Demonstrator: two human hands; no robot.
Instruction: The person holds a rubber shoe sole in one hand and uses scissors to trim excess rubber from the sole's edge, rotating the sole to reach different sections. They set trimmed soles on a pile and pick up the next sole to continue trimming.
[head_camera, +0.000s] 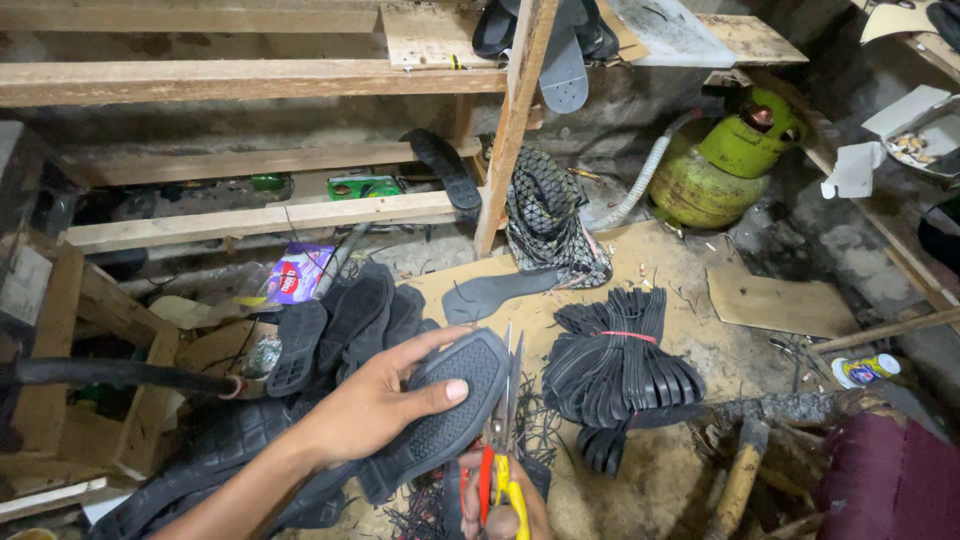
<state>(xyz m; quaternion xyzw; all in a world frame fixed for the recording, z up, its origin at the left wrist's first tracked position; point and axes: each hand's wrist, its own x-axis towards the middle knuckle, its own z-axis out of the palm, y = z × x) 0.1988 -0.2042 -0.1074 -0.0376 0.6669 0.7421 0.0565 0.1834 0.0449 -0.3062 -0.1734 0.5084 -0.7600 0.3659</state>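
A left hand grips a black rubber shoe sole, fingers clamped on it, while the right hand, closed around red-and-yellow-handled scissors, trims its edge; a bundled stack of soles lies beside, loose soles behind.

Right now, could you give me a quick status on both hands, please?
Left hand grips black textured rubber shoe sole. Right hand holds red-and-yellow-handled scissors at sole's edge. Tied bundle of black soles lies nearby.

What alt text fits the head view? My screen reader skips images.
A left hand holds a black rubber shoe sole while the right hand works red-and-yellow-handled scissors along its edge. More soles and a tied bundle of black strips lie on a cluttered floor near a green gas cylinder.
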